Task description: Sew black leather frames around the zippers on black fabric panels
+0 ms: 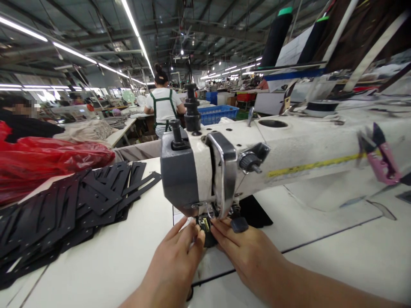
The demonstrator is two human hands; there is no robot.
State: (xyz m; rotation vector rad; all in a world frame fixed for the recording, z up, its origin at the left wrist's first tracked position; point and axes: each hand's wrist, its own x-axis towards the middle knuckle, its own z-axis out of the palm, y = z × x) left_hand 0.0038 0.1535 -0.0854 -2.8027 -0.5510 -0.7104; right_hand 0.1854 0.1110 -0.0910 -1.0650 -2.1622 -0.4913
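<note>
A white and grey sewing machine (224, 167) stands on a white table (122, 252). Under its needle lies a small black piece (208, 233) with a bit of yellow on it. My left hand (175, 263) rests on the table left of the piece, fingers together and fingertips pressed on it. My right hand (248, 252) lies flat on the right side, fingertips touching the same piece beside the presser foot. More black material (257, 214) shows behind the needle.
A heap of black cut pieces (64, 209) covers the table's left part, with a red plastic bag (41, 160) behind it. Pink clippers (383, 156) hang on the machine's arm. Black thread cones (276, 36) stand behind. A person in a white shirt (163, 105) works further back.
</note>
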